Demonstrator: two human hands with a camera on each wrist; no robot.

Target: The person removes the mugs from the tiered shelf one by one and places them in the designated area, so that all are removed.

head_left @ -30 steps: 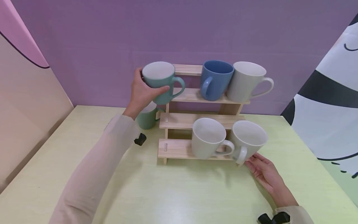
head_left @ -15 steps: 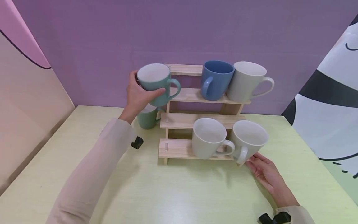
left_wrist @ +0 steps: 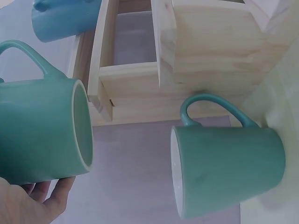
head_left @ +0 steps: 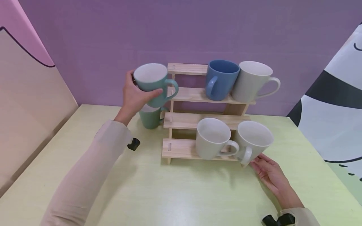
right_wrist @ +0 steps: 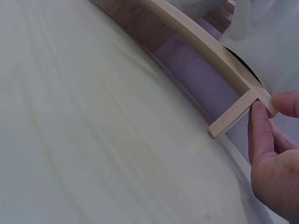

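My left hand (head_left: 138,95) grips a teal mug (head_left: 154,83) with a white inside, round its side, handle to the right. It is held up left of the wooden tiered rack (head_left: 181,121); in the left wrist view its base faces the rack. A second green mug (left_wrist: 229,170) stands on the table by the rack's left side, partly hidden in the head view. At the rack's lowest right corner my right hand (head_left: 270,175) pinches the shelf end, thumb on top and fingers beneath, as the right wrist view shows.
A blue mug (head_left: 222,81) and a white mug (head_left: 251,83) stand side by side on an upper tier. Two more white mugs, one at left (head_left: 210,141) and one at right (head_left: 253,141), are on the lowest tier. A purple backdrop (head_left: 113,47) rises behind the table (head_left: 169,194).
My left hand has moved left with the teal mug, away from the upper shelves. The right hand has kept its hold on the rack's corner.
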